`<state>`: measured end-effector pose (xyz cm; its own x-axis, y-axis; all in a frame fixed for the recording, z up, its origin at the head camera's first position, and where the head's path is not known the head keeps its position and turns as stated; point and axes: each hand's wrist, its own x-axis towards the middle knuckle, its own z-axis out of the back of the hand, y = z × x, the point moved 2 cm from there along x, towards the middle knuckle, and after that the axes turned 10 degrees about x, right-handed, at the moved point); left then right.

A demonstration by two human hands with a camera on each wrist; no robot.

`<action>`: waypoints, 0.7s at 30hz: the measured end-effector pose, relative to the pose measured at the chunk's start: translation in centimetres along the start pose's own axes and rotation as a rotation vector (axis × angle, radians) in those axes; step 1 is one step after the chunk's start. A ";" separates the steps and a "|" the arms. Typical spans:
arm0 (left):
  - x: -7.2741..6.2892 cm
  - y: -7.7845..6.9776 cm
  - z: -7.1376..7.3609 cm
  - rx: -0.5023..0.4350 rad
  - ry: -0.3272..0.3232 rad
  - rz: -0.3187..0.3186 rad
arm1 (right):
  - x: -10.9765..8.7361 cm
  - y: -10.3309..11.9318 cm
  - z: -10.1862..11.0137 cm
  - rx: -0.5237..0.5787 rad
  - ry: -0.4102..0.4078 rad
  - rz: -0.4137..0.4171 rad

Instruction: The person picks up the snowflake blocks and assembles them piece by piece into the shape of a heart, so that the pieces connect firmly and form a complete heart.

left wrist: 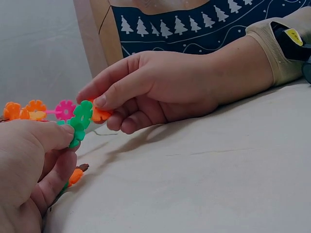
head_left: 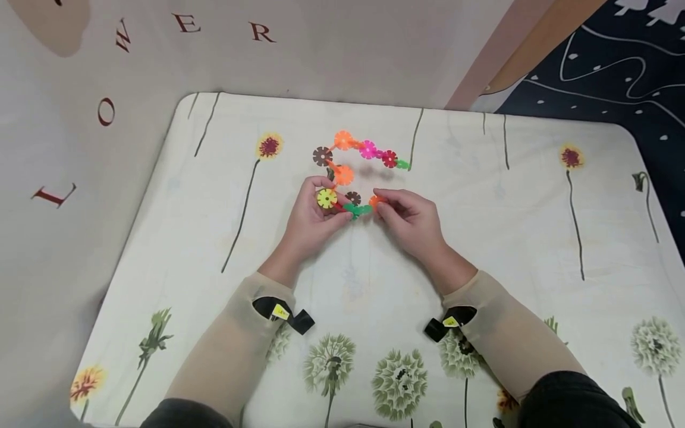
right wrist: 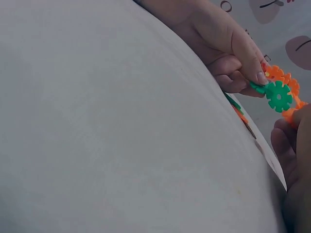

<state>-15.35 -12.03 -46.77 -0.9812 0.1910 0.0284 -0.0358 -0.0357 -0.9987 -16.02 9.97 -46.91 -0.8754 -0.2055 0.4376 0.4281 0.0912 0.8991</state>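
A curved chain of slotted plastic snowflake discs, with orange (head_left: 343, 140), brown (head_left: 322, 156), pink (head_left: 368, 149) and red (head_left: 389, 159) pieces, is held above the table. My left hand (head_left: 313, 217) grips its near end around a yellow disc (head_left: 327, 198), its thumb and finger pinching the green discs (left wrist: 82, 112). Between thumb and fingertips, my right hand (head_left: 414, 217) pinches an orange snowflake disc (left wrist: 100, 114) at the edge of the green disc (right wrist: 279, 96). Whether those two are slotted together I cannot tell. My left fingers partly hide the chain's near end.
A white cloth printed with flowers (head_left: 401, 383) covers the table (head_left: 508, 238). Behind it stands a pale wall with letters (head_left: 261, 32), and a dark panel with white trees (head_left: 605, 77) is at the right. Black wrist cameras (head_left: 302, 321) sit on both forearms.
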 end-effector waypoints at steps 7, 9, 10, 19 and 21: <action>0.0 -0.2 0.0 0.018 -0.012 0.021 | 0.0 0.2 0.1 0.023 -0.040 -0.079; 0.0 -0.2 0.0 0.011 -0.009 0.022 | 0.0 0.2 0.1 0.042 -0.042 -0.097; 0.0 -0.2 0.0 0.008 -0.008 0.021 | -0.1 0.2 0.1 0.051 -0.042 -0.101; -0.1 -0.2 0.0 0.008 -0.005 0.012 | -0.1 0.3 0.2 0.065 -0.036 -0.087; -0.1 -0.2 -0.1 0.018 -0.005 0.006 | -0.1 0.3 0.2 0.064 -0.038 -0.079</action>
<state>-15.21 -11.99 -46.59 -0.9823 0.1861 0.0225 -0.0332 -0.0546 -0.9980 -15.80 10.20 -46.67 -0.9143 -0.1774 0.3641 0.3432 0.1380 0.9291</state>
